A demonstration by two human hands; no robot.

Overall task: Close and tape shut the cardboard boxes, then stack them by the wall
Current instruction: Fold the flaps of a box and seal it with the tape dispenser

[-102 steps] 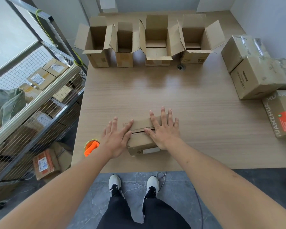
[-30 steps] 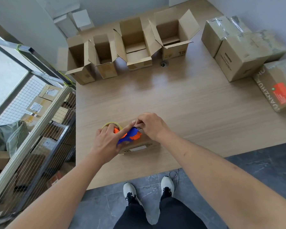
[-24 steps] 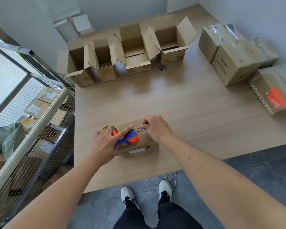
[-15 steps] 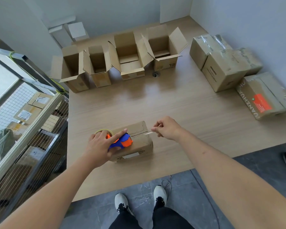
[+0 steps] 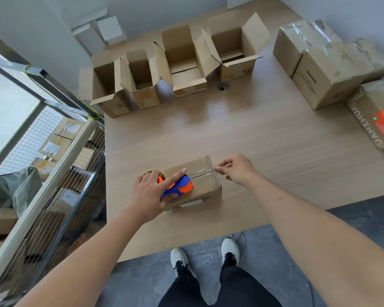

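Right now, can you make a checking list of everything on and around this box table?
Surface: light wooden table, bare in the middle.
Job's things: small closed cardboard box; orange-and-blue tape dispenser on it; four open cardboard boxes in a back row; taped brown boxes at right.
Clutter: nothing seen.
Hands: left hand grips dispenser; right hand pinches tape end.
Cables: thin cord on floor.
Surroundings: wire mesh shelf holding parcels.

Open tabletop (image 5: 242, 134) mid-scene — free passage. Blocked far by four open boxes (image 5: 177, 67), right by sealed boxes (image 5: 333, 69), left by wire rack (image 5: 53, 165) along the table edge.
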